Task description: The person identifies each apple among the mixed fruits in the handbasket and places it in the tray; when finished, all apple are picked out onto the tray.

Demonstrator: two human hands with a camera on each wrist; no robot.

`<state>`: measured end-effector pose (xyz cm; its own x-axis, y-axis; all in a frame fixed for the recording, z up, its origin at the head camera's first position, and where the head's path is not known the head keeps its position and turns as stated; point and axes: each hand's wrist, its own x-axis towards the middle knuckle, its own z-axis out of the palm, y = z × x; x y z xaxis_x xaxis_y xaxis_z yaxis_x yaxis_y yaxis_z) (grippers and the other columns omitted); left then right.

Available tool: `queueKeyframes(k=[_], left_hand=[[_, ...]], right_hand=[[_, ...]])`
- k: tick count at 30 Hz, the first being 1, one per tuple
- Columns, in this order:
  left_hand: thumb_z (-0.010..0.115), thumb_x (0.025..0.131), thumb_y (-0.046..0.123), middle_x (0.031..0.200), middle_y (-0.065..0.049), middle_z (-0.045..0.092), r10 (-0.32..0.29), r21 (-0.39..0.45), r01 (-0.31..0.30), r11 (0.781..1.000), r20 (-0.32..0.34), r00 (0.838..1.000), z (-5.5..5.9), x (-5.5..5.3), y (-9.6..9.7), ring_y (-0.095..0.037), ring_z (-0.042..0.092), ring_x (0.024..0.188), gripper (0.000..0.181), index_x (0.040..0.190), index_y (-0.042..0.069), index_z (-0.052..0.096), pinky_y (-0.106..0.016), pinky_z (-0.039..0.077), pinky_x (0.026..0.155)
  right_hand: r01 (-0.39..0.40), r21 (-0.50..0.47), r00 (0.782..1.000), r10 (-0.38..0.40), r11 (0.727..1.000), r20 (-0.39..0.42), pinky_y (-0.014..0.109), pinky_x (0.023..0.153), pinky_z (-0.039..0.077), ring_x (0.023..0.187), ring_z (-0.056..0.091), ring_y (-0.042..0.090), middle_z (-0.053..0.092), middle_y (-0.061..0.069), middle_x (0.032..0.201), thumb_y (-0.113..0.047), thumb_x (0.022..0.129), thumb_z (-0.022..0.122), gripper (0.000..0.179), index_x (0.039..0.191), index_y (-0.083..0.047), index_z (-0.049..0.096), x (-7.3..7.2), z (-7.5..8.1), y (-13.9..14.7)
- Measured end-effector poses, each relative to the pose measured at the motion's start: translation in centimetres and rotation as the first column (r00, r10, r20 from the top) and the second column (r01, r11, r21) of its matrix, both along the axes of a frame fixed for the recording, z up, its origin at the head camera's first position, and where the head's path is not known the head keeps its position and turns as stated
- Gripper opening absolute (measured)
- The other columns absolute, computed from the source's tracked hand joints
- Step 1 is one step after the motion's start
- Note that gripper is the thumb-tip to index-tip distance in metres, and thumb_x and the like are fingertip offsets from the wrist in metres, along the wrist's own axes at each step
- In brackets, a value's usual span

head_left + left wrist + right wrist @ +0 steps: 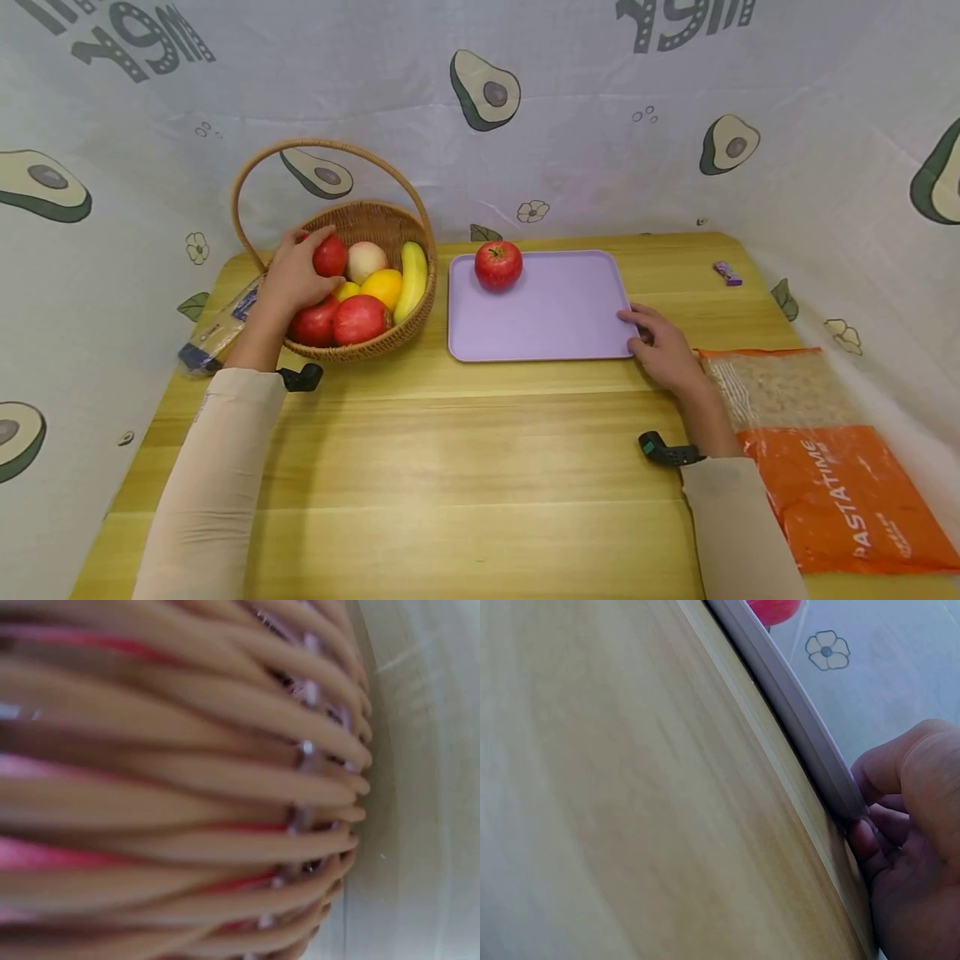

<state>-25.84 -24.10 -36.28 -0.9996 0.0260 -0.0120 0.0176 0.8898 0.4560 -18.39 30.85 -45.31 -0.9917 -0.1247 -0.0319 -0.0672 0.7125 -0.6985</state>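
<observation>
In the wicker basket point(378, 343), my left hand point(295, 273) grips a red apple point(331, 256), fingers over its far side and thumb on the near side. Around that apple lie a pale peach point(367, 262), yellow fruits point(382, 287), a banana point(412, 282) and red fruits point(362, 320). The left wrist view is filled by the basket's woven side point(180, 780), red showing through the gaps; the hand is hidden there. My right hand point(660, 346) pinches the right edge of a lilac tray point(555, 308), also seen in the right wrist view. Another red apple point(498, 266) sits on the tray's upper left.
A tall handle point(330, 143) arches over the basket. Left of it lies a clear plastic packet point(217, 333). An orange pasta bag point(840, 483) lies beside my right forearm, and a small purple wrapped sweet point(727, 272) at the back right. A printed cloth point(585, 167) hangs behind the table.
</observation>
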Motion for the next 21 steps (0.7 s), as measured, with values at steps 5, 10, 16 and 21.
queueKeyframes(k=[5, 10, 16, 21], left_hand=[[0.076, 0.087, 0.018, 0.16, -0.029, 0.022, 0.021, 0.031, -0.021, 0.999, -0.004, 1.0, 0.01, -0.04, 0.02, -0.054, 0.031, 0.14, 0.083, 0.16, 0.019, 0.036, -0.074, 0.036, 0.11], [0.079, 0.084, 0.013, 0.156, -0.03, 0.032, 0.038, 0.042, -0.037, 0.998, -0.028, 0.999, 0.07, 0.17, -0.02, -0.054, 0.033, 0.139, 0.079, 0.153, 0.014, 0.04, -0.075, 0.037, 0.108], [0.082, 0.082, 0.016, 0.15, -0.03, 0.034, 0.066, 0.073, -0.063, 0.995, -0.046, 0.997, 0.04, 0.32, 0.08, -0.051, 0.039, 0.133, 0.08, 0.149, 0.016, 0.039, -0.076, 0.04, 0.105], [0.084, 0.081, 0.019, 0.148, -0.03, 0.034, 0.075, 0.091, -0.067, 0.994, -0.08, 0.994, 0.13, 0.53, 0.28, -0.051, 0.042, 0.13, 0.081, 0.147, 0.016, 0.038, -0.076, 0.043, 0.102]], right_hand=[[0.002, 0.003, 1.0, -0.002, 1.0, 0.005, 0.055, 0.103, 0.04, 0.124, 0.047, 0.041, 0.032, 0.024, 0.164, -0.002, 0.1, 0.05, 0.049, 0.149, 0.003, 0.05, -0.13, -0.08, 0.17], [0.001, 0.001, 1.0, -0.001, 1.0, 0.002, 0.047, 0.099, 0.041, 0.123, 0.048, 0.039, 0.033, 0.023, 0.164, -0.002, 0.1, 0.05, 0.048, 0.148, 0.003, 0.051, -0.14, -0.18, 0.06], [0.008, -0.005, 1.0, -0.008, 1.0, 0.01, 0.046, 0.098, 0.041, 0.122, 0.049, 0.038, 0.033, 0.023, 0.164, -0.001, 0.1, 0.05, 0.049, 0.149, 0.003, 0.05, -0.03, -0.31, -0.01], [0.008, -0.016, 1.0, -0.008, 1.0, 0.011, 0.052, 0.102, 0.041, 0.125, 0.047, 0.039, 0.032, 0.023, 0.165, -0.001, 0.101, 0.05, 0.049, 0.149, 0.003, 0.05, 0.01, -0.24, -0.04]])
